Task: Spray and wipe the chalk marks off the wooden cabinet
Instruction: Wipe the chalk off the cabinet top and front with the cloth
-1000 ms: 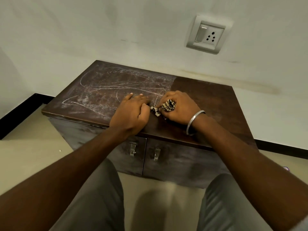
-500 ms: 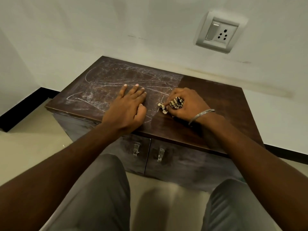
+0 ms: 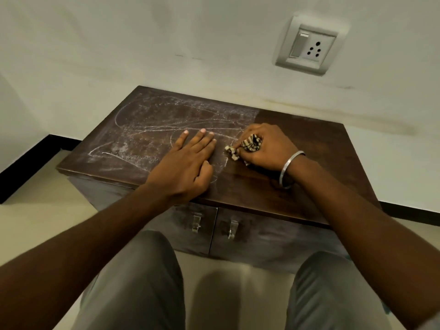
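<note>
Wiping a chalked cabinet top

The right hand [image 3: 266,146] grips a crumpled checked cloth [image 3: 250,145] against the dark brown wooden cabinet [image 3: 309,163]; the left hand [image 3: 188,163] lies flat, fingers spread, just left of it, on white chalk marks [image 3: 147,129] covering the left half.

1. A white wall [image 3: 166,44] fills the upper part of the view, with a dirty smear low down on its right side.
2. A pale switch and socket plate [image 3: 312,46] is fixed high on that wall, to the right.
3. A black skirting board [image 3: 28,163] runs along the wall's foot.
4. The cream floor [image 3: 35,229] lies below.
5. Grey trousers [image 3: 133,287] cover both knees at the bottom edge.
</note>
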